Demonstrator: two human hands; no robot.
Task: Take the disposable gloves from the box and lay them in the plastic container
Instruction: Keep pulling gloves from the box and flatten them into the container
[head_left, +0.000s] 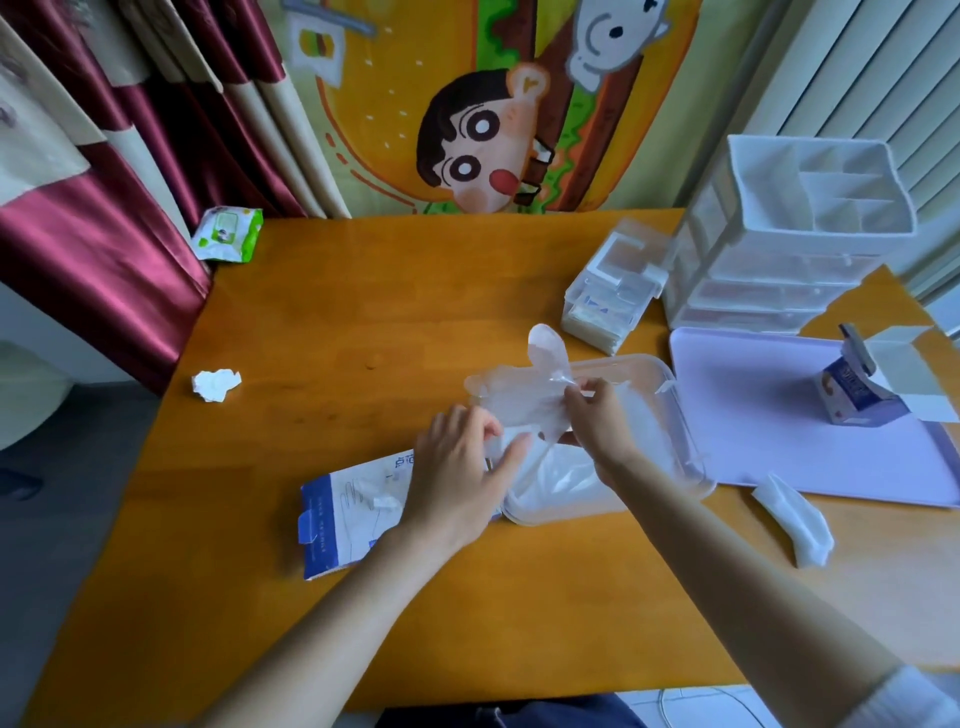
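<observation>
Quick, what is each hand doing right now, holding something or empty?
Left hand: pinches the lower edge of the clear thin plastic glove.
Right hand: pinches the same glove higher up.

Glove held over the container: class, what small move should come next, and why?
Probably lower the glove flat into the container and let go. The left hand and right hand pinch it, spread out, just above the container, where other gloves already lie. Only the laying down seems left for this one.
</observation>
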